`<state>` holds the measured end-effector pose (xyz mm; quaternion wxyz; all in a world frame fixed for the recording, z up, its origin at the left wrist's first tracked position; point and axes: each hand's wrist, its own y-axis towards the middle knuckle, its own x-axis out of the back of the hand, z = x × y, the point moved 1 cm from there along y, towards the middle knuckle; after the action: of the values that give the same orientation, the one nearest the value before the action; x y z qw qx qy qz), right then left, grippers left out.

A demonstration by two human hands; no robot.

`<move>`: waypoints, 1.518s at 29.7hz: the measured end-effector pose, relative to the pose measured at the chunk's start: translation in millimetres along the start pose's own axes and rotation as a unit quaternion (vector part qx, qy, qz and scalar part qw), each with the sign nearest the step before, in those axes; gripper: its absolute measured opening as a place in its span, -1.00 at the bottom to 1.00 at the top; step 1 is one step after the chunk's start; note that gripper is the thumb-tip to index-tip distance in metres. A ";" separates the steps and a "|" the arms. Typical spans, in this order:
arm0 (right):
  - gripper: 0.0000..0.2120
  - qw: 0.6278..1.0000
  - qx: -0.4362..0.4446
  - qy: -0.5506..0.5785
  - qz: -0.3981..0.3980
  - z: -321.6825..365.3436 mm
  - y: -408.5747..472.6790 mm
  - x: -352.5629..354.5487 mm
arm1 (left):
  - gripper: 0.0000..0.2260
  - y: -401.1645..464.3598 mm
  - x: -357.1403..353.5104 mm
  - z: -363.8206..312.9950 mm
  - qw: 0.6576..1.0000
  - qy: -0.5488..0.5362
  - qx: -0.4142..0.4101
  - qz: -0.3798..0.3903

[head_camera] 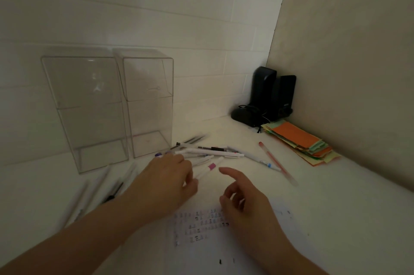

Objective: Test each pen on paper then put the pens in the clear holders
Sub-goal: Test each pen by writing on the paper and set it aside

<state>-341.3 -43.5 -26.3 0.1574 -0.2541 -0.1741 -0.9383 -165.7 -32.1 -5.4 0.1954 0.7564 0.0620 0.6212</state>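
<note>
A loose heap of slim white pens (208,151) lies on the white counter (336,196) just in front of two tall clear holders (107,106), both empty, their smooth plastic walls standing against the tiled wall. The left hand (165,182) rests over the heap; whether its fingers grip a pen cannot be told. The right hand (244,205) hovers above printed paper (201,227), fingers loose, forefinger extended toward a pink-banded pen (209,168).
</note>
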 end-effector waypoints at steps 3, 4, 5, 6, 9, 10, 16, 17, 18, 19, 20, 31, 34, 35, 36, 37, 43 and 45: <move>-0.59 0.993 0.085 -0.082 0.003 2.1 -4.4 -6.2 | -0.80 -22.1 10.1 -24.9 0.983 -0.186 0.008 0.004; -0.69 0.992 0.103 -0.072 0.001 2.2 -6.2 -7.0 | -0.79 -28.5 11.1 -32.5 0.968 -0.249 -0.002 0.016; -0.78 0.994 0.104 -0.038 0.006 2.8 -7.8 -6.6 | -0.75 -32.8 8.2 -36.3 0.950 -0.310 -0.011 0.020; -0.86 0.996 0.091 0.008 0.018 5.1 -9.3 -4.5 | -0.75 -35.7 5.8 -38.8 0.936 -0.350 -0.026 0.010; -0.72 0.992 0.032 0.110 0.053 15.3 -10.3 5.9 | -0.84 -40.3 -8.2 -31.4 0.950 -0.296 -0.054 -0.080; -0.64 0.990 0.012 0.123 0.067 17.1 -9.7 8.9 | -0.80 -42.0 -13.3 -29.0 0.952 -0.290 -0.051 -0.086; -0.87 0.958 -0.014 0.262 0.113 16.7 -12.7 2.3 | -0.77 -45.0 -21.3 -29.5 0.952 -0.301 -0.036 -0.025; -0.81 0.954 -0.016 0.278 0.114 16.3 -12.9 2.5 | -0.77 -46.0 -19.2 -27.9 0.957 -0.282 -0.054 -0.037; -0.77 0.951 -0.021 0.286 0.115 16.7 -12.7 3.1 | -0.76 -48.2 -16.6 -27.3 0.960 -0.271 -0.064 -0.031; -0.75 0.950 -0.024 0.288 0.119 17.8 -12.8 3.4 | -0.77 -49.1 -19.4 -25.7 0.960 -0.269 -0.067 -0.027; -0.76 0.950 -0.026 0.287 0.123 18.2 -12.6 3.9 | -0.78 -50.9 -20.3 -26.4 0.963 -0.261 -0.063 -0.010; -0.73 0.929 -0.035 0.331 0.160 13.9 -14.1 2.4 | -0.69 -49.1 -13.6 -32.6 0.977 -0.180 -0.115 0.000; -0.75 0.925 -0.033 0.340 0.164 12.4 -14.9 2.5 | -0.69 -49.9 -10.4 -33.4 0.976 -0.184 -0.115 0.021; -0.75 0.925 -0.031 0.340 0.165 12.5 -15.2 2.5 | -0.69 -49.9 -10.0 -33.4 0.975 -0.185 -0.117 0.028; -0.75 0.925 -0.031 0.340 0.167 12.5 -15.3 2.8 | -0.70 -49.8 -9.5 -33.6 0.975 -0.185 -0.120 0.030; -0.75 0.924 -0.031 0.341 0.169 12.5 -15.3 3.0 | -0.71 -49.5 -9.8 -33.4 0.974 -0.189 -0.122 0.025; -0.76 0.930 -0.023 0.329 0.165 14.0 -15.1 3.8 | -0.71 -47.8 -8.9 -31.3 0.969 -0.214 -0.120 0.002; -0.77 0.934 -0.024 0.327 0.143 14.4 -11.8 5.9 | -0.72 -47.5 -9.6 -29.8 0.960 -0.267 -0.081 0.008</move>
<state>-344.6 -28.3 -14.4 0.3322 0.0414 -0.0525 -0.9408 -189.4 14.7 -27.4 0.2603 0.8770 -0.0488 0.4010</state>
